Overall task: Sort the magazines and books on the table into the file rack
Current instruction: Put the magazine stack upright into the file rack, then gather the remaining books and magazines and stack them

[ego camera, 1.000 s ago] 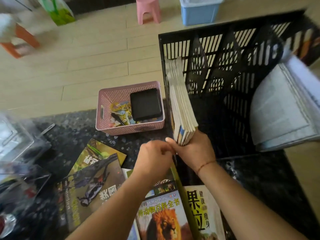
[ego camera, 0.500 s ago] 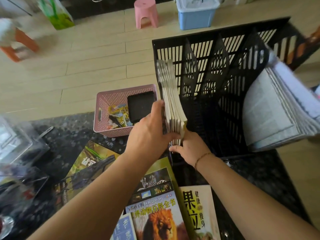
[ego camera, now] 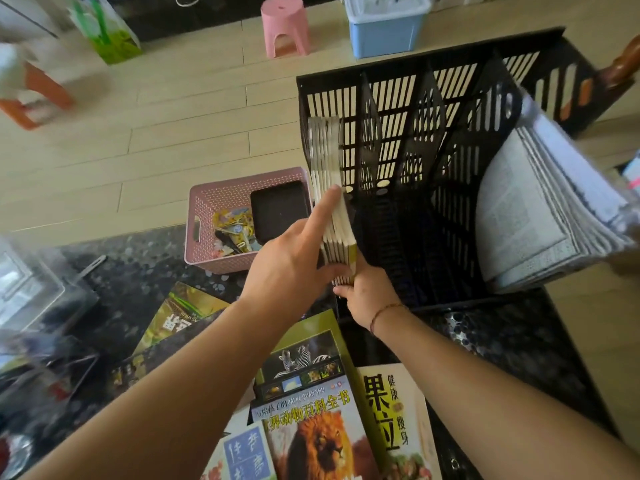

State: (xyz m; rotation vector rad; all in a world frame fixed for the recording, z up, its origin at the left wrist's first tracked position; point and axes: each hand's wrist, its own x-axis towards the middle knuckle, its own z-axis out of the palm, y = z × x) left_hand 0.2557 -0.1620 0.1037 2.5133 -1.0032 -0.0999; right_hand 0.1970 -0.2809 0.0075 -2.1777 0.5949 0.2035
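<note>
A stack of thin books point(ego camera: 330, 202) stood on edge in the leftmost compartment of the black file rack point(ego camera: 433, 161), which sat toward the far right of the tabletop point(ego camera: 138, 271). The stack's long axis ran away from the person, from the rack's open front toward its slatted back wall, and it leaned a little.

The left hand point(ego camera: 294, 258) lay against the stack's outer face, forefinger stretched along the page edges and thumb hooked under the near corner; its grip was on the stack. The right hand point(ego camera: 367, 292) sat just below, at the near bottom corner, its fingers hidden behind the books, so how tightly it gripped could not be told.

Both hands were at the stack's near end, so pushing it home would likely run straight along that axis. More books point(ego camera: 311, 427) lay flat near the tabletop's near edge, closest to the left arm, still unsorted. Folded newspapers point(ego camera: 540, 209) filled the rightmost compartment.
</note>
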